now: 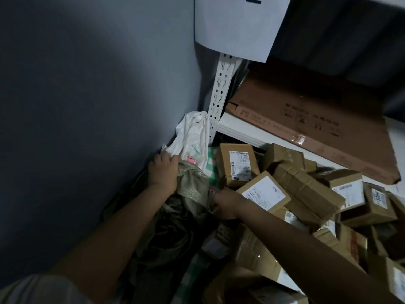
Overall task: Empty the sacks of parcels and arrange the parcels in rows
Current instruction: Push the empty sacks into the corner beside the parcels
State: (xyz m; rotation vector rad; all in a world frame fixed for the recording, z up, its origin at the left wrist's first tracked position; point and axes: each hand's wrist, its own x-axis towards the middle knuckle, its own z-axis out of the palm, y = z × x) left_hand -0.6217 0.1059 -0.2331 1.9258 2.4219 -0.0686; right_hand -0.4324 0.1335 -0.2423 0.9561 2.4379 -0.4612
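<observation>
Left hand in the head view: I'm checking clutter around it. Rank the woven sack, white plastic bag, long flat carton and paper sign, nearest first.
From the left hand:
1. Woven sack, gripped in it.
2. White plastic bag, just above.
3. Long flat carton, on the shelf, upper right.
4. Paper sign, at top.

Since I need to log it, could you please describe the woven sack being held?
The woven sack is olive-tan, coarse plastic-looking weave, crumpled and slack, lying in the corner by the grey wall. The left hand grips its bunched top; the right hand holds its right edge. Cardboard parcels lie beside it.
</observation>
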